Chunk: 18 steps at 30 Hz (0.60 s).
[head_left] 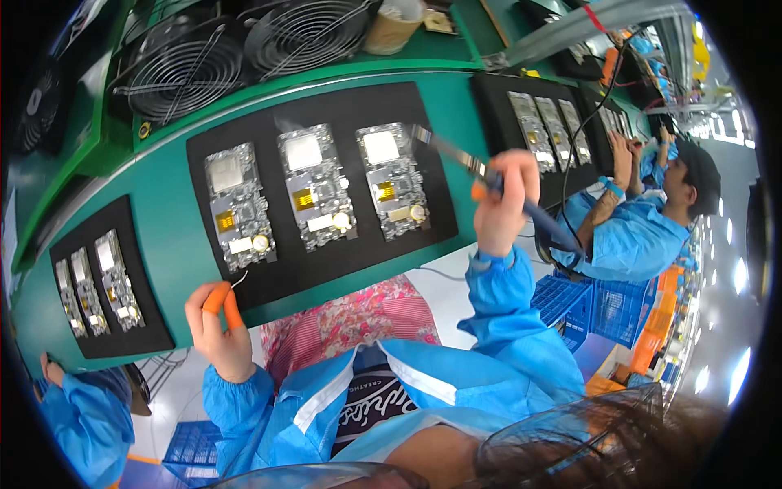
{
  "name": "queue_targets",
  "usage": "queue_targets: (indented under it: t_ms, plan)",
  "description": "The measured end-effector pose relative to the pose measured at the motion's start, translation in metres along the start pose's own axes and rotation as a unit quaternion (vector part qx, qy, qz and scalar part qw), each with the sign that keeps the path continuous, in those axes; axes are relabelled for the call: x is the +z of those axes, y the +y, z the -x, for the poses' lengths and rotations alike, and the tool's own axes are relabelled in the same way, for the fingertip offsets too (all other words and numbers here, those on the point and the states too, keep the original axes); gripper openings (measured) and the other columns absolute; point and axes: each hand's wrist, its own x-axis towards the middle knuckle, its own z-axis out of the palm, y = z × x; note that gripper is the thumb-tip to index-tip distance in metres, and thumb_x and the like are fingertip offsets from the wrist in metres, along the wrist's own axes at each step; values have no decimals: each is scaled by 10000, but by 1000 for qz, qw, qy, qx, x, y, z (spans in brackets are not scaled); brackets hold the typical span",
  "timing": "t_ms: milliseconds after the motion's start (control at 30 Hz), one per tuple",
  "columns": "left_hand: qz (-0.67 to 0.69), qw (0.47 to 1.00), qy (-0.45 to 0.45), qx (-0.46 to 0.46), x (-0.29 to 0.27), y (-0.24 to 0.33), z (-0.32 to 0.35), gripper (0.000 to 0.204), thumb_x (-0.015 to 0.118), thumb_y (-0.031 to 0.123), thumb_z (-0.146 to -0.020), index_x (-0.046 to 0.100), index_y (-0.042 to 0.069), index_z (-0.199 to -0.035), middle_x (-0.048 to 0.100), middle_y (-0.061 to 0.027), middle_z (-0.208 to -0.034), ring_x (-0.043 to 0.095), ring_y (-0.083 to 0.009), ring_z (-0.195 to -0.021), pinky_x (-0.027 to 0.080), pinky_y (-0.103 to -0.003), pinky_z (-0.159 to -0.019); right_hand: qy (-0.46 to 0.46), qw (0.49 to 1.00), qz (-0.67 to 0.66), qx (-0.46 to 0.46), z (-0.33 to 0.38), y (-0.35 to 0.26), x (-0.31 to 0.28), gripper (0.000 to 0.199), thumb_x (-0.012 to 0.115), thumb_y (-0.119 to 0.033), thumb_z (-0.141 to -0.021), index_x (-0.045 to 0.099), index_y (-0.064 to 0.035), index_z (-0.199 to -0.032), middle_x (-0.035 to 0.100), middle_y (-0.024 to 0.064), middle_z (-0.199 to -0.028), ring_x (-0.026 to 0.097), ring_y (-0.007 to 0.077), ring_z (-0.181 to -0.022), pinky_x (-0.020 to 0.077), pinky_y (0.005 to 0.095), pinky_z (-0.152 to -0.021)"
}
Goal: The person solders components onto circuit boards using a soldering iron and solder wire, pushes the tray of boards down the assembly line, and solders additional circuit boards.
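Three circuit boards lie side by side on a black foam mat [274, 213]: a left board [239, 204], a middle board [318, 189] and a right board [393, 183]. Each carries a silver shield, a gold patch and a round cell. My right hand [507, 208] is closed around a soldering iron [456, 153], its tip pointing left beside the right board's top end. Below the left board, my left hand [220, 338], with orange finger cots, pinches a thin solder wire [239, 279]. The wire's end stands close to the mat's lower edge, apart from the boards.
Metal fan guards [186, 73] and a paper cup [394, 26] stand behind the green bench edge. Another mat with boards [114, 281] lies left, more boards [542, 130] right. A dark cable hangs at right. Co-workers in blue sit on both sides, near blue crates [623, 314].
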Motion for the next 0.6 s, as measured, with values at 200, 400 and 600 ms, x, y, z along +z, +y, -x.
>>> queue_targets:
  t_ms: [200, 400, 600]
  plan:
    - [14, 1000, 9, -2, 2, 10, 4, 204, 682, -108, -740, 647, -10, -916, 594, -122, -950, 597, -266, -858, 486, -319, -721, -47, 998, -46, -4, -92, 32, 36, 300, 653, -243, -892, 492, -44, -1050, 600, 41, -809, 414, 29, -537, 310, 181, -444]
    - [21, 999, 26, -7, 3, 19, 5, 208, 696, -113, -715, 638, -5, -884, 600, -121, -948, 595, -270, -852, 484, -321, -715, -84, 990, 79, -85, -123, 64, 73, 234, 682, -205, -871, 530, -29, -897, 645, 57, -731, 533, 58, -611, 400, 218, -518]
    - [37, 999, -6, 1, 11, 23, -2, 273, 749, -92, -672, 640, 6, -903, 601, -128, -988, 593, -272, -851, 489, -332, -718, -83, 996, -20, -33, -90, 43, 37, 238, 586, -275, -935, 522, -49, -896, 624, 53, -677, 395, 29, -499, 298, 206, -444]
